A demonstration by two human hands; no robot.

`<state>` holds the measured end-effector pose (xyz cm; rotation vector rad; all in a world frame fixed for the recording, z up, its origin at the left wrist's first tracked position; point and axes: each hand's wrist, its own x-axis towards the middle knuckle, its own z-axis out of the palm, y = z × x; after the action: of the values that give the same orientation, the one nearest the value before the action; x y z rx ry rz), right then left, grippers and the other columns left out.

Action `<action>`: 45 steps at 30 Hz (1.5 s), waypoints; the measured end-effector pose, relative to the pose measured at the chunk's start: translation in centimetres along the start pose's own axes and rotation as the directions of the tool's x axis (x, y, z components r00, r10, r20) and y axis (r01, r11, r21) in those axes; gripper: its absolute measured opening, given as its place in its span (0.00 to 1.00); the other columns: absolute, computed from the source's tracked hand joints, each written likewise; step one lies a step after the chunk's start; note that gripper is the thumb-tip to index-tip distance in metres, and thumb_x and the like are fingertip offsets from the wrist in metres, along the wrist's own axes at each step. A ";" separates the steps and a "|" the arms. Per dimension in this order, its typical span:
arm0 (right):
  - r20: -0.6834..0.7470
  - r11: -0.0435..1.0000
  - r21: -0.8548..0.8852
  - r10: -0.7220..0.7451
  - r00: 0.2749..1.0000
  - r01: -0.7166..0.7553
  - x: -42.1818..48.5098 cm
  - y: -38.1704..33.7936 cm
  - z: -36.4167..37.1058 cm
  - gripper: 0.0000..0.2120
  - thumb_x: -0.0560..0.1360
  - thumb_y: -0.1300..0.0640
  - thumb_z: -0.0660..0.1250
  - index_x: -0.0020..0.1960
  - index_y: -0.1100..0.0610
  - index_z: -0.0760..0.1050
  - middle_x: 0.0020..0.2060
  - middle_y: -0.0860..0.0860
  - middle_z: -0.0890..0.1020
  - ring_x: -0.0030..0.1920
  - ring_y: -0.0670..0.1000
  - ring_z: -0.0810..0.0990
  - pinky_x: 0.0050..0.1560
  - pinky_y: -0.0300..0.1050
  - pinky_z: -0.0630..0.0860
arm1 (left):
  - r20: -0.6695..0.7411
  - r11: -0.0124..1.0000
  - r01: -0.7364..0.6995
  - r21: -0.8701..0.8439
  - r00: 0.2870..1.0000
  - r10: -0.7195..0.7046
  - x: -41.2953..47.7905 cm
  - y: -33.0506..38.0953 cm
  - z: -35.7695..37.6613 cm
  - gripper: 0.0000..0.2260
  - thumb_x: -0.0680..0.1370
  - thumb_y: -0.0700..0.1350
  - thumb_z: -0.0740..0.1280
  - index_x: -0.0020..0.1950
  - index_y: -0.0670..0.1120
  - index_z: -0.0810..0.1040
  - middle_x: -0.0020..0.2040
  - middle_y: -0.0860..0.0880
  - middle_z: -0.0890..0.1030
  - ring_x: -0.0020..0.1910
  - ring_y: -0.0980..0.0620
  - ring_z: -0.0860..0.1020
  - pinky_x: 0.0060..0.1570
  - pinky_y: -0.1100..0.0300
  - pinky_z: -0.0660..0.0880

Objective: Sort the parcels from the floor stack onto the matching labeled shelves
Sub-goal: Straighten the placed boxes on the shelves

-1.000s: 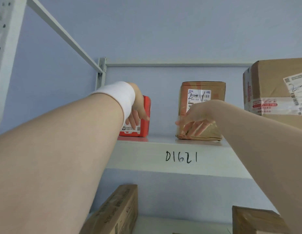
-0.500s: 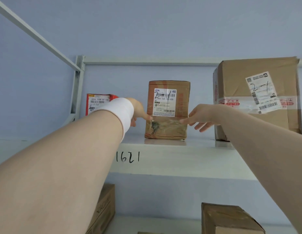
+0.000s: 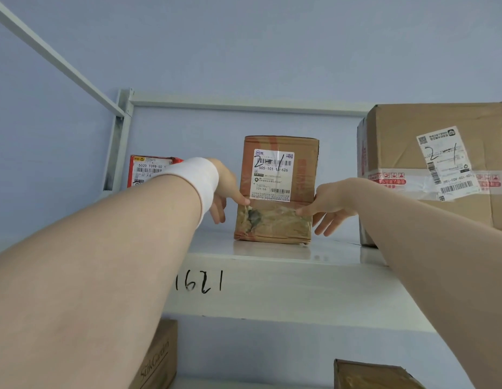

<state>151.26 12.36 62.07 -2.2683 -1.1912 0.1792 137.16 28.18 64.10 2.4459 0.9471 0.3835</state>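
Observation:
A small brown parcel [image 3: 275, 220] with a white label marked "2-1" stands upright on the white shelf [image 3: 286, 287], whose front edge reads "1621". My left hand [image 3: 226, 189], with a white wristband, is at the parcel's left side, its thumb tip on the front left edge. At the right side is my right hand [image 3: 331, 203], its thumb tip on the front right edge. The other fingers of both hands are spread and hang beside the parcel without closing on it.
A red parcel [image 3: 149, 169] stands at the shelf's left end by the upright post [image 3: 116, 147]. To the right sits a large brown box [image 3: 407, 153] marked "2-1". Two cardboard boxes [image 3: 157, 357] [image 3: 370, 374] are on the shelf below.
One second ago my left hand was on the red parcel and my right on the brown one. My left hand then moved over; both thumbs now touch the brown parcel. The view shifted right.

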 end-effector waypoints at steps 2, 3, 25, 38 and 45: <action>0.012 1.000 0.009 0.001 1.000 -0.001 0.5 0.0 -0.2 0.24 0.77 0.55 0.65 0.69 0.65 0.66 0.60 0.63 0.77 0.57 0.61 0.79 0.56 0.53 0.78 | 0.027 0.999 -0.023 -0.030 0.999 0.024 0.3 -0.1 0.2 0.30 0.79 0.47 0.64 0.76 0.41 0.55 0.71 0.37 0.67 0.60 0.37 0.77 0.62 0.44 0.73; 0.017 1.000 0.010 0.001 1.000 -0.001 0.7 0.0 -0.3 0.23 0.77 0.56 0.65 0.68 0.66 0.66 0.60 0.63 0.77 0.57 0.61 0.79 0.54 0.53 0.78 | 0.040 0.998 -0.041 -0.043 0.998 0.043 0.4 0.0 0.4 0.27 0.79 0.45 0.63 0.75 0.40 0.58 0.70 0.37 0.68 0.60 0.37 0.77 0.62 0.45 0.73; 0.071 0.994 -0.110 0.000 0.998 0.008 4.1 -0.9 -0.7 0.24 0.74 0.56 0.69 0.67 0.62 0.68 0.51 0.57 0.81 0.54 0.58 0.82 0.61 0.55 0.76 | 0.128 0.987 -0.027 0.155 0.992 0.007 3.0 0.7 -1.4 0.20 0.78 0.41 0.66 0.70 0.42 0.68 0.61 0.41 0.79 0.60 0.45 0.79 0.66 0.51 0.70; 0.004 0.990 -0.143 0.009 1.000 -0.009 2.3 -0.9 -0.6 0.29 0.73 0.51 0.70 0.69 0.64 0.67 0.47 0.55 0.80 0.53 0.58 0.82 0.59 0.56 0.76 | 0.067 0.970 0.088 0.228 0.992 -0.106 1.7 0.0 -1.8 0.23 0.76 0.47 0.68 0.65 0.33 0.70 0.60 0.42 0.80 0.57 0.48 0.80 0.66 0.50 0.70; -0.093 0.985 -0.115 -0.142 0.986 0.131 -2.4 0.1 -3.2 0.25 0.73 0.50 0.70 0.63 0.64 0.72 0.49 0.53 0.82 0.49 0.53 0.83 0.54 0.52 0.80 | -0.130 0.986 0.000 0.169 0.991 0.022 -4.0 2.1 -2.1 0.14 0.77 0.47 0.67 0.56 0.38 0.78 0.55 0.43 0.82 0.55 0.47 0.80 0.62 0.54 0.73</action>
<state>151.06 9.06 64.35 -2.2484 -1.3258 -0.0531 134.63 24.78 66.64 2.6059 1.0606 0.4925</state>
